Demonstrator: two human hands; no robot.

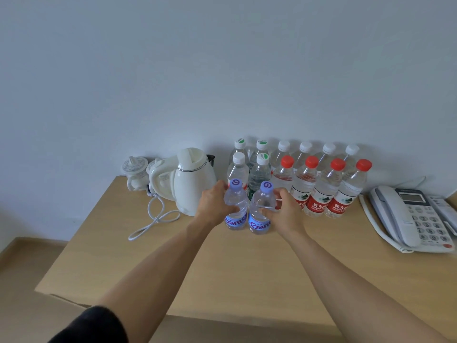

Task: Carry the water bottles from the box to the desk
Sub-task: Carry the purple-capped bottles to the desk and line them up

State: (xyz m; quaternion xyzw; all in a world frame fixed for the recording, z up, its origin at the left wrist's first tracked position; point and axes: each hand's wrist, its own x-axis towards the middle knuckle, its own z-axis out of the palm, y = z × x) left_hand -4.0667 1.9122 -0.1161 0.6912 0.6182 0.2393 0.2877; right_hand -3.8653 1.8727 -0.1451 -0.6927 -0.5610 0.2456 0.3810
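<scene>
Two clear water bottles with purple caps and blue labels stand side by side on the wooden desk point(247, 268). My left hand point(214, 206) grips the left bottle point(236, 214) round its middle. My right hand point(284, 211) grips the right bottle point(261, 216) the same way. Both bottles are upright with their bases on or just above the desk top. Behind them stand several more bottles: red-capped ones point(324, 191) in a row to the right, white-capped ones point(305, 151) along the wall. The box is out of view.
A white electric kettle point(193, 179) with a looped cord point(155, 219) stands left of the bottles. Behind the kettle sit white lidded cups point(134, 174). A white desk telephone point(415, 216) lies at the right edge. The wall is close behind.
</scene>
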